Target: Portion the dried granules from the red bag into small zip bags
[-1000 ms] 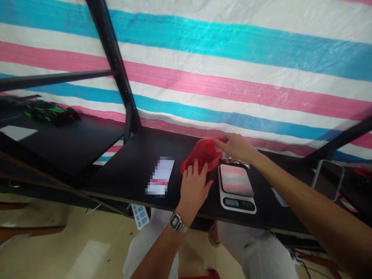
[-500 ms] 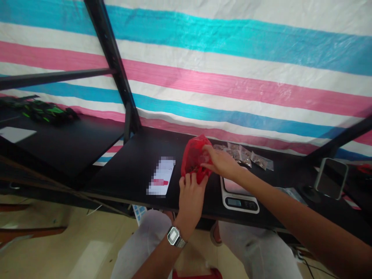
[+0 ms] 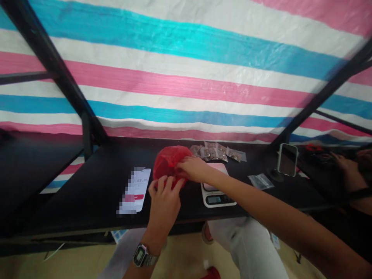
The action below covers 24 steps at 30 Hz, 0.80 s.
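Observation:
A red plastic bag (image 3: 170,155) stands on the black table, its mouth toward me. My left hand (image 3: 165,201), with a watch on the wrist, grips the bag's near rim with bent fingers. From the right, my right hand (image 3: 193,168) has its fingers closed at the bag's right side; the fingertips are partly hidden by red film. What lies inside the bag is not visible now. Just right of the bag is a white scale (image 3: 219,199) with a pinkish top, partly beneath my right forearm. Left of the bag lies a phone (image 3: 142,190) with a lit, partly blurred-out screen.
Several small clear bags of brownish pieces (image 3: 213,152) lie behind the scale. A flat clear bag (image 3: 260,181) and a phone on a stand (image 3: 287,159) are to the right. Another person's hand (image 3: 345,164) shows at far right. Black frame posts and striped sheeting rise behind.
My view has swung right, so the table's things appear further left. My right hand's fingers have drawn together at the bag, and the bag's mouth has narrowed.

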Motion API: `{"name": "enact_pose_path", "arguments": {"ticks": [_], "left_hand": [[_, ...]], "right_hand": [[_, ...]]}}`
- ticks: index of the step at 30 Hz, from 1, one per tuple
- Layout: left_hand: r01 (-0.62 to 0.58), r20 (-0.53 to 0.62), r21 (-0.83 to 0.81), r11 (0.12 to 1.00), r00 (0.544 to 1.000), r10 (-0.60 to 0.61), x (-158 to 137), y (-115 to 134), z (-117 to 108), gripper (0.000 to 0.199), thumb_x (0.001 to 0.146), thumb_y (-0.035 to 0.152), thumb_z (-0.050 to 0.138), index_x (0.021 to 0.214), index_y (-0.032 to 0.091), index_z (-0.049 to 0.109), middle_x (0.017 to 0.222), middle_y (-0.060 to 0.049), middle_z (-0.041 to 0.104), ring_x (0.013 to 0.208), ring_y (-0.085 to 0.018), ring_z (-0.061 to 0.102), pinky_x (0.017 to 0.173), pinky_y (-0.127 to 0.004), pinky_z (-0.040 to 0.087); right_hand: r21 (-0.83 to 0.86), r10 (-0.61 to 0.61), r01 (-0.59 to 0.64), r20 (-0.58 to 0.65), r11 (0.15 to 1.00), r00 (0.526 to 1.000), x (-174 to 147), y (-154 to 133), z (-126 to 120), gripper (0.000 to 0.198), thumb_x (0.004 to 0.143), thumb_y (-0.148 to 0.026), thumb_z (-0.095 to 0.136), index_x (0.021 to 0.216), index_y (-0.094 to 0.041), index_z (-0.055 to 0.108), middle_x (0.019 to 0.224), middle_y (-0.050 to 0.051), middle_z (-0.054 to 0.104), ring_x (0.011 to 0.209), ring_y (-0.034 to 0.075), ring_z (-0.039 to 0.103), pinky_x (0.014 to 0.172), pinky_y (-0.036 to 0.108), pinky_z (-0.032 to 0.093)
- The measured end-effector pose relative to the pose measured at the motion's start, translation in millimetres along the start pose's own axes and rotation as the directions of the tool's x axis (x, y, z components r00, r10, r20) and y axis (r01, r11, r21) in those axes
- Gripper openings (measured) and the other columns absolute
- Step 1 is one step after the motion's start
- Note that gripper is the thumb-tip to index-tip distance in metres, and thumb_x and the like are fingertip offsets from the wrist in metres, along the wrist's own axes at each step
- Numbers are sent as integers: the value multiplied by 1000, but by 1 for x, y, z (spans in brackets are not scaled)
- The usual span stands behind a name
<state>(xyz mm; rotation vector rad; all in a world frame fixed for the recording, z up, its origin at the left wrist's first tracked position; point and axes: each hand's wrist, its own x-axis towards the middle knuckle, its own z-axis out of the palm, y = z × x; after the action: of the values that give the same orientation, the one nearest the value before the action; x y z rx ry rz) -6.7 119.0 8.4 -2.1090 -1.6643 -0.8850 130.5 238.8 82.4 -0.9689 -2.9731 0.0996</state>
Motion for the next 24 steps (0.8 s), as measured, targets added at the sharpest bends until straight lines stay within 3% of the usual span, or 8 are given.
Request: {"name": "enact_pose_path", "arguments": {"ticks": [3, 6, 9, 11, 12, 16, 19, 24], "left_hand": [[-67, -140, -82, 994, 989, 55, 5, 5, -2, 24, 95, 18, 68, 116, 24, 80, 118, -15, 73, 116, -37, 57, 102, -55, 39], [-157, -237, -167, 974, 965, 115, 7, 15, -7, 22, 94, 21, 70, 114, 24, 80, 126, -15, 72, 118, -36, 55, 104, -55, 39], [-221, -277, -243, 944, 949, 151, 8, 25, -10, 21, 93, 16, 68, 110, 24, 79, 120, -13, 74, 115, -33, 56, 105, -51, 39], [-254, -288, -278, 927, 942, 172, 9, 32, -10, 21, 93, 13, 66, 106, 24, 78, 115, -12, 75, 113, -31, 57, 104, -49, 39], [-268, -293, -287, 920, 939, 182, 9, 35, -8, 21, 93, 12, 64, 104, 23, 77, 113, -11, 76, 111, -30, 58, 103, -49, 39], [-322, -321, -294, 900, 920, 224, 10, 44, 0, 21, 94, 9, 61, 101, 24, 75, 108, -9, 77, 107, -28, 60, 101, -47, 39], [-348, -357, -287, 893, 903, 237, 12, 49, 7, 20, 95, 7, 61, 98, 23, 73, 103, -8, 78, 104, -26, 61, 101, -45, 40], [-348, -396, -281, 894, 891, 223, 12, 52, 15, 20, 94, 6, 61, 96, 23, 72, 98, -7, 78, 102, -25, 63, 99, -44, 41]], "right_hand": [[189, 4, 22, -137, 982, 990, -29, 14, -21, 16, 103, -27, 68, 114, -22, 78, 122, 9, 79, 106, 22, 72, 91, 31, 49], [277, 290, -219, -252, 936, 923, -92, 48, -36, 19, 105, -30, 62, 111, -23, 78, 107, 4, 81, 89, 19, 72, 80, 28, 48], [131, 693, -681, -185, 720, 697, -165, 93, -29, 23, 103, -31, 58, 102, -21, 79, 104, 8, 82, 88, 25, 73, 75, 32, 47], [30, 829, -830, -78, 558, 554, -200, 121, -17, 24, 101, -29, 58, 105, -20, 80, 109, 12, 81, 97, 30, 74, 78, 34, 50], [28, 849, -849, -59, 527, 525, -210, 133, -10, 26, 101, -28, 57, 108, -20, 80, 113, 13, 81, 102, 31, 75, 81, 35, 51], [98, 838, -833, -106, 545, 536, -209, 167, 9, 33, 100, -27, 59, 128, -20, 76, 135, 16, 74, 122, 31, 70, 98, 36, 53], [175, 854, -838, -162, 517, 494, -191, 192, 14, 40, 99, -23, 60, 137, -17, 72, 143, 19, 70, 129, 31, 66, 106, 38, 51], [376, 908, -826, -195, 419, 372, -178, 222, 22, 34, 87, -14, 67, 119, -13, 78, 98, 13, 82, 90, 25, 76, 83, 32, 57]]}}
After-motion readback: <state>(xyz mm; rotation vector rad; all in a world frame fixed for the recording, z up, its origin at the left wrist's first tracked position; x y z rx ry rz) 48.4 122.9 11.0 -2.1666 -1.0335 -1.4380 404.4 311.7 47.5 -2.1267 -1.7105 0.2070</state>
